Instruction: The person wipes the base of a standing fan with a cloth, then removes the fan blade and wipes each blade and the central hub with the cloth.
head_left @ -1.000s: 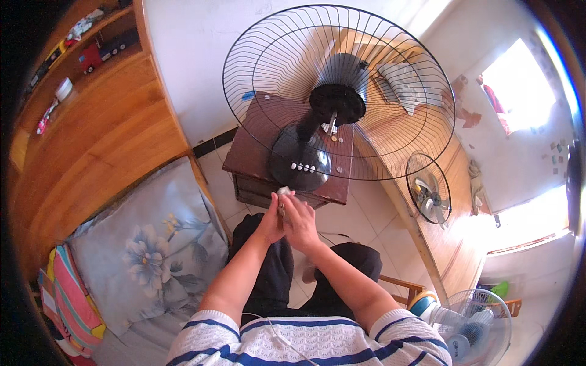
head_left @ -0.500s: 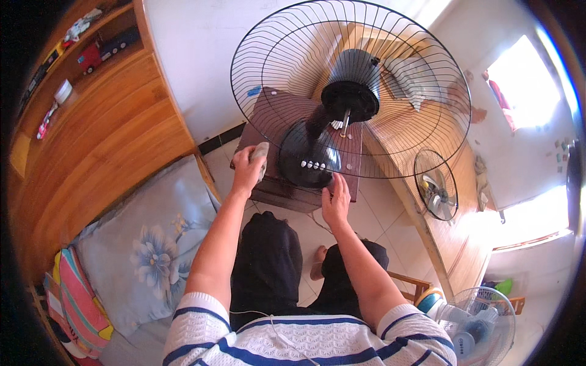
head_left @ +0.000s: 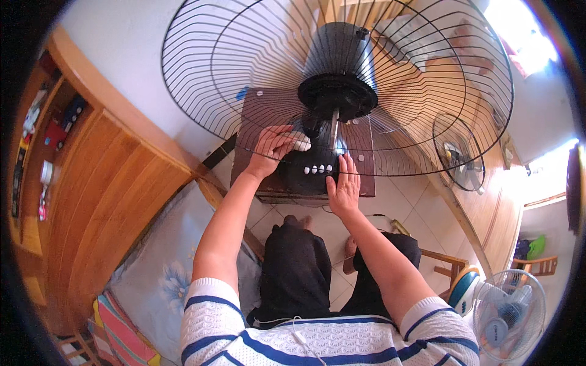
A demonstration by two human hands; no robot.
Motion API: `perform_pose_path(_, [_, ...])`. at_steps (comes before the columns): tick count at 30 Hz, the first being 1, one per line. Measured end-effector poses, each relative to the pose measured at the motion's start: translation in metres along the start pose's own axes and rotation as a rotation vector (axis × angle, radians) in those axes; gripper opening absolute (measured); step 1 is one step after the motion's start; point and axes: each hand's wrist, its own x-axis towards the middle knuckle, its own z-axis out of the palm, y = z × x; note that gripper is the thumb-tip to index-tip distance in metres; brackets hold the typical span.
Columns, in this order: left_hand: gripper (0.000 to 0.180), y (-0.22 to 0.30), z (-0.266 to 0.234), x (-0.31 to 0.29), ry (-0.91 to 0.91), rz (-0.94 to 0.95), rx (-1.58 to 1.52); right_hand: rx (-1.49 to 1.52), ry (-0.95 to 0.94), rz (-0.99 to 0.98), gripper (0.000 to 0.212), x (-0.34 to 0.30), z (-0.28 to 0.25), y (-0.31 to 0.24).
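A black electric fan stands on a dark brown box-like stand, its rear wire guard facing up and a bare metal shaft showing, with no blade on it. My left hand is closed on a greyish cloth and presses it against the left side of the fan's base, beneath the guard. My right hand lies on the right side of the base with fingers stretched out, beside a row of white push buttons.
A wooden desk runs along the right, with the round front guard leaning there. A white fan stands at lower right. On the left are a wooden headboard with shelves and a bed with a flowered pillow.
My left hand has carried the cloth rightward from beside the fan onto its base. My right hand has slid further up over the base. The view has moved closer to the fan.
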Motion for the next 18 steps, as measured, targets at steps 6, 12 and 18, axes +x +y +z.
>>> perform_pose_path(6, [0.023,0.012,0.007,0.005,-0.084,0.051,-0.059,-0.048,0.063,-0.031,0.070,-0.003,0.007,0.004])
perform_pose_path(12, [0.024,0.016,0.003,0.007,-0.098,0.160,0.058,-0.066,0.053,-0.027,0.068,0.000,0.003,-0.001])
perform_pose_path(18, [0.035,0.023,-0.010,0.017,-0.246,0.159,-0.099,-0.071,0.051,-0.026,0.066,0.000,0.003,-0.003])
